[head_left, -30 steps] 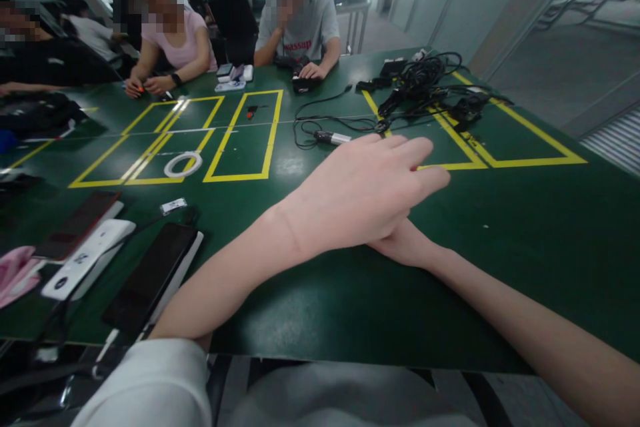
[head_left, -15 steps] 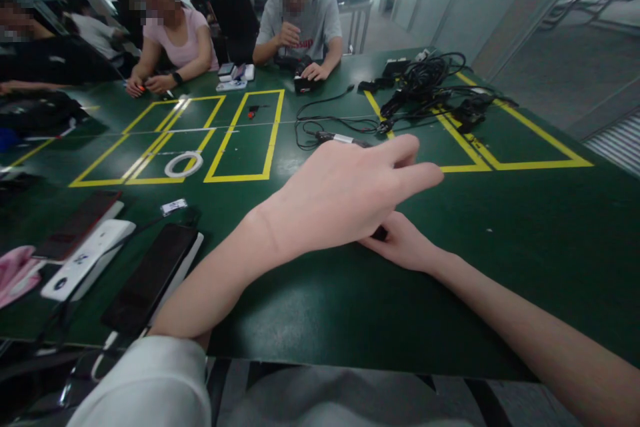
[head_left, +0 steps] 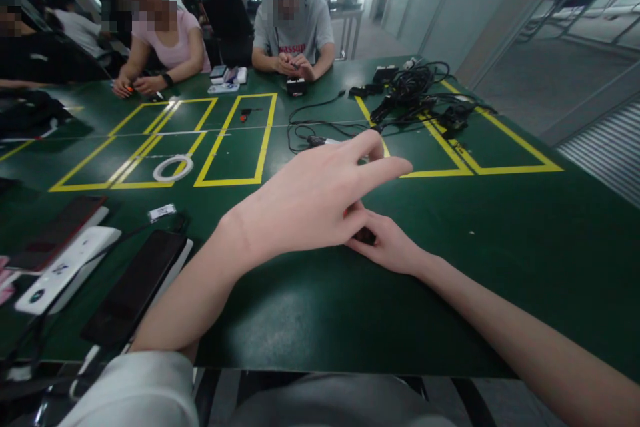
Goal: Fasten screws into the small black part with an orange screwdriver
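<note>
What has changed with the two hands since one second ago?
The left hand drew back toward the person, and its fingers spread. The small dark object under it, at the right hand, now shows. The phones and cables stayed put.

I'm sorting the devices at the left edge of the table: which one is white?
The white device lying between the two dark ones: the dark phone behind it and the black phone nearer the left hand.
</note>
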Demonstrator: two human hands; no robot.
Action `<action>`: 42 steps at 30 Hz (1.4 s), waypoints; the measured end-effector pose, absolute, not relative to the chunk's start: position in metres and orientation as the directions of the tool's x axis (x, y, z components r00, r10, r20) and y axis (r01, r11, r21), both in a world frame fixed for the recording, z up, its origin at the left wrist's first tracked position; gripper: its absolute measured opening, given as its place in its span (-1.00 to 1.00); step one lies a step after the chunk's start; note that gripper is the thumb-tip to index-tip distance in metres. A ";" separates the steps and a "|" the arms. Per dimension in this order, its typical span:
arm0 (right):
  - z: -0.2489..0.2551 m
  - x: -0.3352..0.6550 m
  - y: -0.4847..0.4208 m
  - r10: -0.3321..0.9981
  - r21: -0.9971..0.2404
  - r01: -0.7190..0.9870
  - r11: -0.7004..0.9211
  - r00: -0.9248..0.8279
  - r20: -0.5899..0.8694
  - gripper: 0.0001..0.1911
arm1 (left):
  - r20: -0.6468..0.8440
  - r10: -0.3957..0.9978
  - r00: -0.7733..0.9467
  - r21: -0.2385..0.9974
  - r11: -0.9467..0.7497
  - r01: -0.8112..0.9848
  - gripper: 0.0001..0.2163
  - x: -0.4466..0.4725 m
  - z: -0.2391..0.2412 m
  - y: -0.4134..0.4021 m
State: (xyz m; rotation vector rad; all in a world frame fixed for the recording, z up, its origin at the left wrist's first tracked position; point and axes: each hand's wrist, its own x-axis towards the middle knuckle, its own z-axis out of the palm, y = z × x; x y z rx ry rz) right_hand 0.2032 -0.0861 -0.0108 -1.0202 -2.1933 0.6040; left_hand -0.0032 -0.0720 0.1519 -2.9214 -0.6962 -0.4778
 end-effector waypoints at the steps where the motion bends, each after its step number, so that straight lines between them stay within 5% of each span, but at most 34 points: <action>1: -0.011 0.203 -0.086 0.795 -0.629 0.505 0.591 -0.498 0.347 -0.88 | 0.325 0.431 0.842 -0.022 -0.887 0.462 -0.54 -0.003 0.151 -0.072; 11: -0.007 0.202 -0.087 0.786 -0.625 0.502 0.598 -0.519 0.335 -0.87 | 0.347 0.421 0.838 0.049 -0.901 0.432 -0.58 -0.002 0.148 -0.068; 22: -0.013 0.202 -0.083 0.781 -0.598 0.517 0.612 -0.513 0.356 -0.78 | 0.573 0.345 0.743 -0.123 -0.861 0.494 -0.76 0.006 0.127 -0.049; 29: -0.016 0.200 -0.085 0.787 -0.625 0.495 0.604 -0.494 0.370 -0.83 | 0.450 0.284 0.847 -0.093 -0.928 0.360 -0.68 0.002 0.140 -0.061; 37: -0.011 0.201 -0.087 0.780 -0.627 0.489 0.607 -0.518 0.351 -0.79 | 0.420 0.447 0.790 -0.091 -0.845 0.527 -0.73 -0.004 0.142 -0.062; 42: -0.014 0.201 -0.087 0.775 -0.623 0.484 0.614 -0.521 0.358 -0.83 | 0.393 0.382 0.837 -0.061 -0.897 0.438 -0.71 -0.004 0.144 -0.062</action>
